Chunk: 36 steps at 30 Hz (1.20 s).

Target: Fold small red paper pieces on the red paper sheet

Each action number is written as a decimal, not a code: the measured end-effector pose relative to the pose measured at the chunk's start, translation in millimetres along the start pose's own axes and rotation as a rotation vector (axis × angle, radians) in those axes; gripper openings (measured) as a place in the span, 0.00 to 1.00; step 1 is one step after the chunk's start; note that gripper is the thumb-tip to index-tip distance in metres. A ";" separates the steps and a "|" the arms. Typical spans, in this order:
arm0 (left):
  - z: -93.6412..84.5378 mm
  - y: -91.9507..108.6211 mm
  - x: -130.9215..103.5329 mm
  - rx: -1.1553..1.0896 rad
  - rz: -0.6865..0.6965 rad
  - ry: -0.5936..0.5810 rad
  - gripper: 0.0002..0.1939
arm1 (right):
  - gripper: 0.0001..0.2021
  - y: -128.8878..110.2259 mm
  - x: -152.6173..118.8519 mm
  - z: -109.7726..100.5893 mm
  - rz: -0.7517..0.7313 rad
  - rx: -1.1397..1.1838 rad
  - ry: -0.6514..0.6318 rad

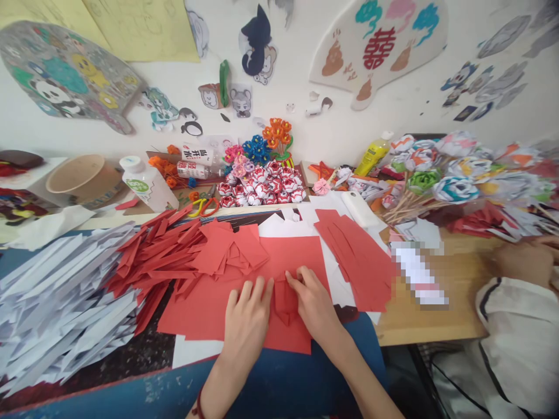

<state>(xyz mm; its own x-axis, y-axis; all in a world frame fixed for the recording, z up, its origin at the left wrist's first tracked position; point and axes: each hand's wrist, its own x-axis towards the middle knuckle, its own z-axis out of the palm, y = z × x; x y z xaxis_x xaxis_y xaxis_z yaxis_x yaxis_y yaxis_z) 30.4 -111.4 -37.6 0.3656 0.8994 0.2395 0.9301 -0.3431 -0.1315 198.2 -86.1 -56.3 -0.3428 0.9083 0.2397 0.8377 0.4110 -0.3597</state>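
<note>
A small folded piece of red paper (286,302) lies on large red sheets (205,317) in front of me. My right hand (315,299) pinches its upper right edge between thumb and index finger. Flat on the red sheets, my left hand (247,317) has its fingers stretched out, the index finger beside the folded paper's left edge. Just beyond my hands are loose red paper pieces (218,247). A heap of folded red strips (157,256) lies to the left, and a stack of cut red paper (353,262) to the right.
Folded white strips (65,308) cover the left side. Behind stand a white bottle (148,183), scissors (205,206), red-and-white paper flowers (266,186) and a yellow bottle (373,154). More paper flowers (456,189) lie at right, near another person's sleeve (517,326).
</note>
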 end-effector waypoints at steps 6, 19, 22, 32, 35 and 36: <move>4.8 4.9 8.0 -0.002 0.016 -0.008 0.28 | 0.24 -0.8 2.0 -6.5 0.020 -0.104 0.005; 1.2 2.7 17.7 -0.266 -0.116 -0.027 0.17 | 0.25 -2.0 -15.1 -22.0 -0.009 -0.234 -0.058; 4.6 7.2 24.1 -0.427 -0.243 -0.004 0.10 | 0.20 -4.8 -17.1 -19.2 0.026 -0.171 -0.040; -2.0 0.6 47.3 -0.802 -0.166 -0.060 0.05 | 0.07 10.2 7.5 -31.1 0.218 0.489 -0.008; -10.5 -11.8 47.5 -0.899 -0.177 -0.029 0.07 | 0.08 14.6 15.2 -34.8 0.297 0.654 0.023; -11.9 -17.0 45.1 -0.935 -0.186 -0.022 0.07 | 0.09 15.6 16.2 -34.8 0.345 0.702 0.050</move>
<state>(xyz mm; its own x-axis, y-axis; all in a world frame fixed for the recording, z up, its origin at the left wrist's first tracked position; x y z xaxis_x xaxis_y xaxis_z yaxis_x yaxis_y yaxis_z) 31.5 -68.2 -13.1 0.2170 0.9631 0.1593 0.6294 -0.2628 0.7313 220.6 -67.7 -26.7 -0.0786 0.9959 0.0444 0.4229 0.0736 -0.9032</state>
